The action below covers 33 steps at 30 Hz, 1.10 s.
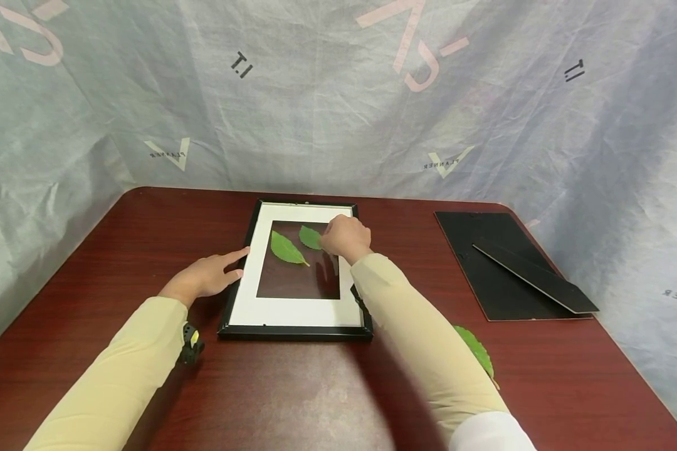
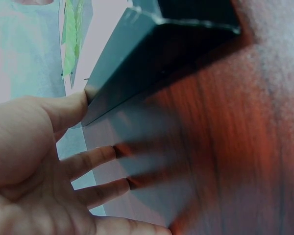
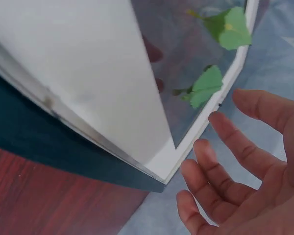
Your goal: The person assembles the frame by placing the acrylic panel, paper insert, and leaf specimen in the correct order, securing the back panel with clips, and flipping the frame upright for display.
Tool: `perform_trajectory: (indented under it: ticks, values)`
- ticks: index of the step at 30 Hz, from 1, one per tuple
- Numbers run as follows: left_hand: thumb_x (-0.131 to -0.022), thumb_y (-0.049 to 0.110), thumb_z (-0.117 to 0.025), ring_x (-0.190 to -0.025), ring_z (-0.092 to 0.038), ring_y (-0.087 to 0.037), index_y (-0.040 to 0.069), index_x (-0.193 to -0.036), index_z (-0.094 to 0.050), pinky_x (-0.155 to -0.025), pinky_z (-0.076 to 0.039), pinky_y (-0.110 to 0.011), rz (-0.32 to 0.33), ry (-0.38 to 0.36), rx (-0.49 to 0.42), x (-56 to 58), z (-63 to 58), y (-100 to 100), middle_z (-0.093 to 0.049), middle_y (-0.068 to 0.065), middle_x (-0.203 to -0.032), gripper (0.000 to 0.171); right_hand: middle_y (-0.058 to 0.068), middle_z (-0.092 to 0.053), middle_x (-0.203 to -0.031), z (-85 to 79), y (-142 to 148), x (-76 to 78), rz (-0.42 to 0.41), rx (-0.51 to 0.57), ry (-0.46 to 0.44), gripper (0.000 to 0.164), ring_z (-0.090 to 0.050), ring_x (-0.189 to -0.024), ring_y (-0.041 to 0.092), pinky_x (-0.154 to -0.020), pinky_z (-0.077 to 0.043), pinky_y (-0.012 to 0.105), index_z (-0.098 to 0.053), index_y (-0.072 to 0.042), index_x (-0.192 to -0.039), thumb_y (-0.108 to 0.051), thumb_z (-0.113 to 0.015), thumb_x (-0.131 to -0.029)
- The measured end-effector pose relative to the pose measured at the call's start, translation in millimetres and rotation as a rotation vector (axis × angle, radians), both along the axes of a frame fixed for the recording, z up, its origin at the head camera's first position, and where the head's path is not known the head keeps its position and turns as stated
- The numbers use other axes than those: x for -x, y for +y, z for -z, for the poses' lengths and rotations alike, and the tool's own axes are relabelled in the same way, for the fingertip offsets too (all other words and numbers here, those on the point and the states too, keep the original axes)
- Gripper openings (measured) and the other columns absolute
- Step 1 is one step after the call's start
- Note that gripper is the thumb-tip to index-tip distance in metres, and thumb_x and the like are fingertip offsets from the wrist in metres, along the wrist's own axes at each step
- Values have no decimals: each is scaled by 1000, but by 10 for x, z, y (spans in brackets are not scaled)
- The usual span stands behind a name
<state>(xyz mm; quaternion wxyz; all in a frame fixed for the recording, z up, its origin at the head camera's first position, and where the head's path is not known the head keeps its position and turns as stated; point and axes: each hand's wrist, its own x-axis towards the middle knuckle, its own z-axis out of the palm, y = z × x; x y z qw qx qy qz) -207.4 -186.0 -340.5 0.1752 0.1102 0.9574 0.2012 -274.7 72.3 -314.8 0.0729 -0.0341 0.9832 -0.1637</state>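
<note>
A black picture frame [image 1: 296,334] with a white mat [image 1: 244,304] lies flat on the table. Two green leaves rest in its dark window: a larger leaf [image 1: 286,249] at the left and a smaller leaf [image 1: 310,238] near the top middle. My left hand [image 1: 205,274] is at the frame's left side, fingers spread; in the left wrist view its thumb touches the frame's outer edge [image 2: 120,68]. My right hand [image 1: 346,239] hovers over the window's right side, beside the smaller leaf. The right wrist view shows its fingers loosely bent and apart, holding nothing.
At the right of the table [image 1: 146,232] lies a black backing board [image 1: 462,235] with a stand leg [image 1: 533,279] sticking up. Another green leaf [image 1: 476,351] lies partly hidden behind my right forearm. A printed grey cloth [image 1: 316,125] hangs behind the table.
</note>
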Motion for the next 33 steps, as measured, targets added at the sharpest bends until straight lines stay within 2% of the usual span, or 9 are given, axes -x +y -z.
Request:
perform_trajectory:
  ticks: [2, 5, 7, 9, 11, 14, 20, 25, 33]
  values:
    - [-109, 20, -47, -135, -38, -58, 2, -160, -21, -108, -34, -66, 2, 2, 2, -2, 1, -3, -34, -40, -152, 60, -6, -53, -59, -34, 18, -10, 7, 31, -3, 34, -50, -70, 16, -76, -46, 36, -58, -17, -61, -22, -65, -94]
    - [-109, 20, -48, -135, -38, -59, 3, -161, -21, -108, -34, -67, 0, 2, 4, -2, 4, -9, -34, -40, -152, 61, -4, -64, -77, -79, 61, -28, 16, 96, -1, 17, -56, -76, 17, -66, -45, 33, -70, -16, -78, -24, -67, -93]
    - [-109, 20, -48, -135, -38, -58, 3, -161, -21, -108, -35, -67, 0, 3, 6, -3, 1, -10, -34, -40, -152, 61, -1, -71, -97, -98, 102, -38, 19, 140, 3, 13, -63, -89, 20, -70, -50, 34, -76, -16, -92, -28, -70, -92]
    - [-109, 20, -48, -135, -39, -58, 3, -161, -21, -108, -35, -67, 2, 5, 8, -2, -4, -11, -34, -40, -151, 61, 5, -70, -116, -113, 149, -47, 17, 189, 0, 19, -63, -102, 26, -77, -52, 38, -78, -15, -103, -30, -72, -92]
    - [-109, 20, -49, -134, -39, -58, 3, -160, -21, -107, -35, -67, 5, 8, 10, 0, -9, -9, -35, -40, -151, 61, 9, -66, -128, -121, 199, -51, 12, 225, -3, 23, -61, -110, 30, -84, -53, 41, -77, -14, -108, -30, -73, -93]
    - [-109, 20, -49, -134, -40, -58, 2, -160, -22, -107, -35, -67, 9, 11, 9, 3, -13, -5, -35, -40, -151, 61, 12, -64, -130, -129, 274, -56, 8, 261, -3, 24, -57, -117, 33, -90, -52, 43, -77, -13, -111, -29, -74, -94]
    - [-109, 20, -48, -135, -39, -58, 2, -160, -21, -108, -35, -67, 8, 5, 6, 8, 1, 1, -34, -40, -151, 61, 10, -68, -116, -119, 424, -73, 2, 315, 4, 24, -56, -118, 32, -92, -51, 43, -77, -13, -111, -29, -75, -93]
    - [-109, 20, -48, -136, -37, -59, 3, -161, -21, -108, -34, -67, 3, 3, 11, 12, 17, 8, -33, -40, -151, 61, 10, -66, -120, -106, 533, -111, 9, 374, -5, 25, -59, -112, 31, -91, -52, 45, -77, -14, -113, -30, -74, -94]
    - [-109, 20, -48, -136, -37, -59, 3, -161, -21, -108, -34, -67, 3, 5, 20, 6, 10, 6, -34, -40, -151, 60, 10, -67, -124, -90, 708, -177, 38, 450, -26, 26, -60, -115, 31, -96, -50, 48, -75, -14, -117, -28, -73, -96]
